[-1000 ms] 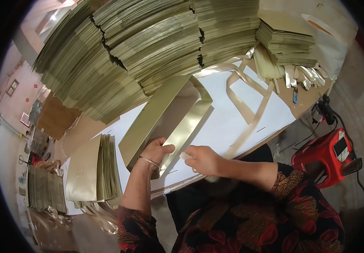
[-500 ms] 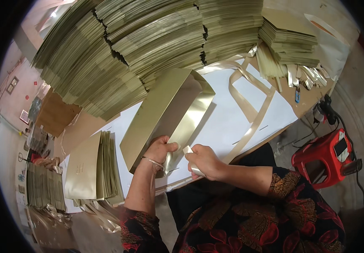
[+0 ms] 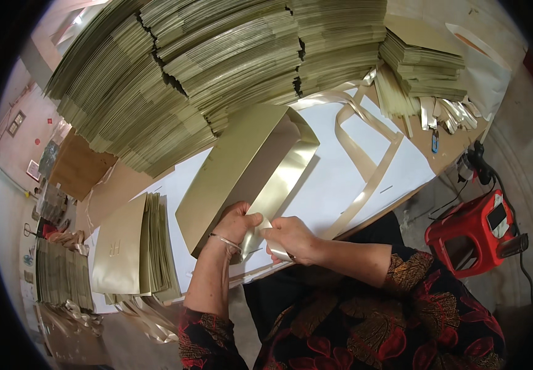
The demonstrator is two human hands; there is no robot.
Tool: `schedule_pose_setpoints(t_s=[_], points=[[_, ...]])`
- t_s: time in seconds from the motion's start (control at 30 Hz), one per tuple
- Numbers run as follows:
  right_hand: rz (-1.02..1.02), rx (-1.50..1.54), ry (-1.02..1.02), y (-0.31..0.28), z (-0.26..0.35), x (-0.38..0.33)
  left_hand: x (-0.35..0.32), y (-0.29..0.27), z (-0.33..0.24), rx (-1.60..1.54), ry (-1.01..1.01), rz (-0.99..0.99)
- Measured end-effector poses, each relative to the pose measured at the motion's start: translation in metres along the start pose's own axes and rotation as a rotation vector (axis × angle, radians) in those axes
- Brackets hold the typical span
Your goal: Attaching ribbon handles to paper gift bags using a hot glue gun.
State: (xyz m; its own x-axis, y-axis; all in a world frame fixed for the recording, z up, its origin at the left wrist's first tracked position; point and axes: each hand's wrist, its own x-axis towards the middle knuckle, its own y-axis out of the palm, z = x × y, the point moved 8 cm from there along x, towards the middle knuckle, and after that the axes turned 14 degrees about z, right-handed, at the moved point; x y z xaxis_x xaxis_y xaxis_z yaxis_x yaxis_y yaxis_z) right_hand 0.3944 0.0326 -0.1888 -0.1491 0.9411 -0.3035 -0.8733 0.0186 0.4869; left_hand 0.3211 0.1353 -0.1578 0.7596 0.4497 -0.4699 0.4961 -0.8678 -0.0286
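Note:
A gold paper bag [image 3: 235, 160] lies on its side on the white table sheet [image 3: 353, 185], its open mouth facing away from me. My left hand [image 3: 234, 223], with a thin bangle at the wrist, grips the bag's near end. My right hand [image 3: 291, 237] pinches a shiny gold ribbon [image 3: 282, 185] that runs from the bag's mouth down to both hands. A longer loop of the same ribbon [image 3: 371, 160] trails over the sheet to the right.
A huge fanned heap of flat gold bags [image 3: 217, 68] fills the far side of the table. A smaller stack of finished bags [image 3: 137, 246] stands at my left. Loose ribbon pieces [image 3: 451, 114] lie at the far right. A red plastic stool [image 3: 473, 231] stands on the floor.
Both hands have drawn closer together at the bag's near end. The bag has shifted slightly left and the ribbon end has been pulled down between the fingers.

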Motion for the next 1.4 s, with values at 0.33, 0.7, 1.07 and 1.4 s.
schedule_pose_setpoints(t_s=[0.33,0.7,1.07,1.4], points=[[0.095,-0.301,0.037,-0.005,0.011,-0.013,0.004,-0.02,0.006,0.193,0.011,-0.071],[0.748,-1.32,-0.038,0.037,0.117,-0.211,-0.002,-0.073,0.024,0.677,-0.2,-0.317],[0.234,-0.129,-1.267,-0.02,0.225,-0.298,0.003,-0.047,-0.004,0.847,-0.221,-0.242],[0.0,-1.284,-0.014,-0.059,0.086,-0.017,0.057,0.008,-0.041,1.135,-0.07,-0.338]])
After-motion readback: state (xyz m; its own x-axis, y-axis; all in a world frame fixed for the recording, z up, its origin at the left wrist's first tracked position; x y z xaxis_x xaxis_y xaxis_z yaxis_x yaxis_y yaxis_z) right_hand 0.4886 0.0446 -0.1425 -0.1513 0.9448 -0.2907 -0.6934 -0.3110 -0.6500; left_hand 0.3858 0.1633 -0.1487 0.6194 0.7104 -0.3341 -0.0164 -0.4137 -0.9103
